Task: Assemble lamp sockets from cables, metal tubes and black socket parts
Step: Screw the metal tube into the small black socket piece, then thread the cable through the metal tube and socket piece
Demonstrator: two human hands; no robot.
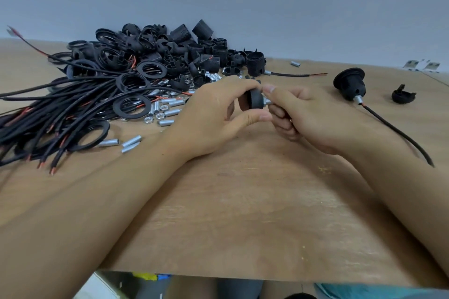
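My left hand [218, 114] grips a black socket part [255, 101] between thumb and fingers, a little above the wooden table [243, 201]. My right hand [303, 114] pinches a short metal tube [267, 102] that sticks out of that part's right side. The two hands meet at the table's middle. A finished lamp socket [349, 84] with its black cable [398, 132] lies to the right.
A heap of black socket parts [175, 51] and rings sits at the back left. A bundle of black cables [60, 109] lies on the left, with loose metal tubes [167, 107] and nuts beside it. One black cap [402, 96] lies far right.
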